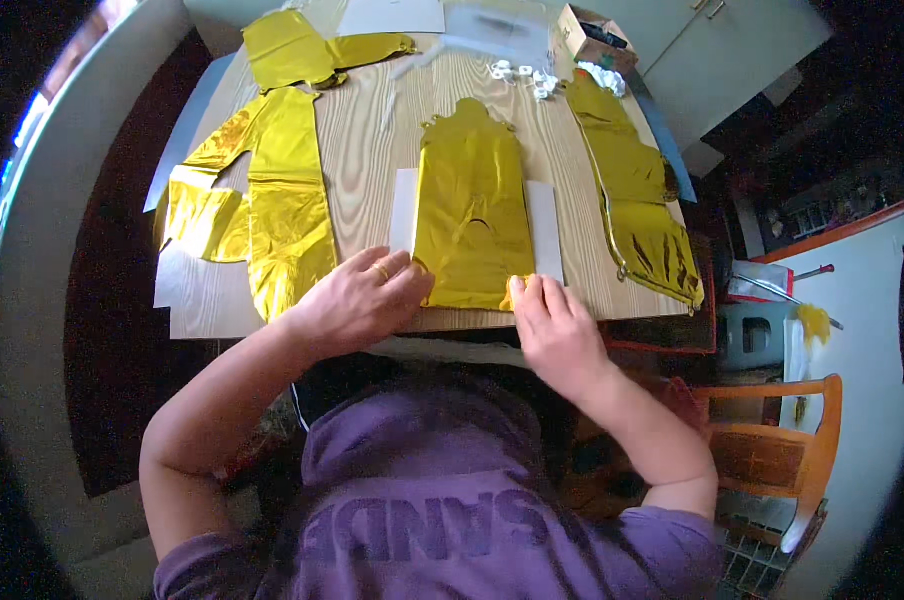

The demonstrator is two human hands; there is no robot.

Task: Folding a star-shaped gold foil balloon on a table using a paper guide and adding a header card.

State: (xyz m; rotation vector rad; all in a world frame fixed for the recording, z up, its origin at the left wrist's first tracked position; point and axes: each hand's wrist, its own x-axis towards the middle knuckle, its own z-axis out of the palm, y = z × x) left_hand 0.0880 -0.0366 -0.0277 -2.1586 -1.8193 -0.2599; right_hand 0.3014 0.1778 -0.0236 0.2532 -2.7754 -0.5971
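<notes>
A flat gold foil balloon (472, 200) lies folded lengthwise at the table's near middle, over a white card (546, 230) that shows on both sides. My left hand (367, 295), with a ring on one finger, is closed on the balloon's near left corner. At the near right corner my right hand (554, 315) pinches the foil between thumb and fingers. The balloon's far end narrows to a rounded tab with scalloped edges beside it.
More gold foil balloons lie flat at the left (287, 190), the far left (287, 50) and the right (642, 200). Small white pieces (527, 76) sit near an open cardboard box (594, 42) at the back right. A wooden chair (772, 455) stands right of me.
</notes>
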